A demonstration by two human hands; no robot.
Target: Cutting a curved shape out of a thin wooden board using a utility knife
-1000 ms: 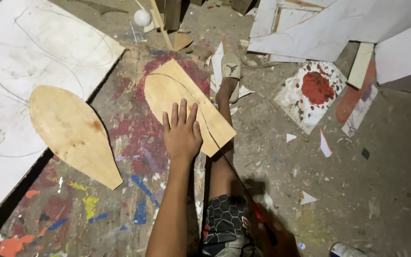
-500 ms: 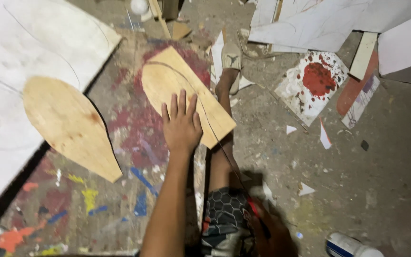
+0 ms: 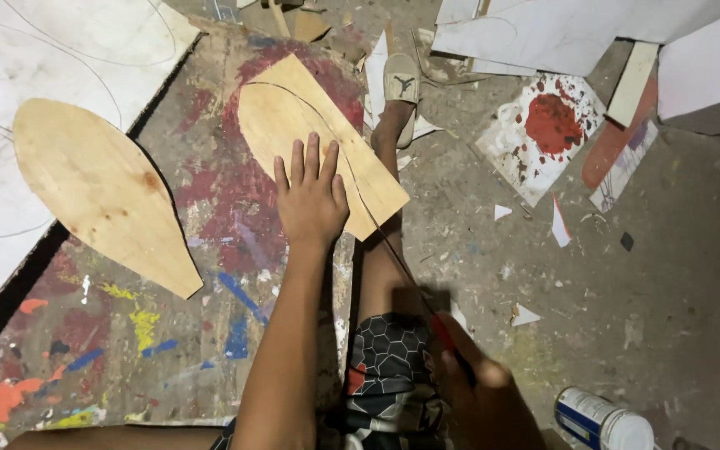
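Plywood piece (image 3: 318, 137) with a curved pencil outline lies at upper centre of the frame on the paint-splattered board (image 3: 127, 333). Left hand (image 3: 312, 200) is flat, fingers spread, pressing its lower edge. Right hand (image 3: 477, 396), lower right and in shadow, is closed around a thin saw (image 3: 393, 250) whose blade meets the piece's edge. Cut-out leaf shape (image 3: 102, 192) lies at left, well apart.

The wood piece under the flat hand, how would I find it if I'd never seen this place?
Find the paint-splattered board on the floor. Two pale plywood pieces lie on it; take the one near its right edge, under the left hand. Unlike the cut-out leaf shape lying free to the left, it still has square corners and a curved pencil line.
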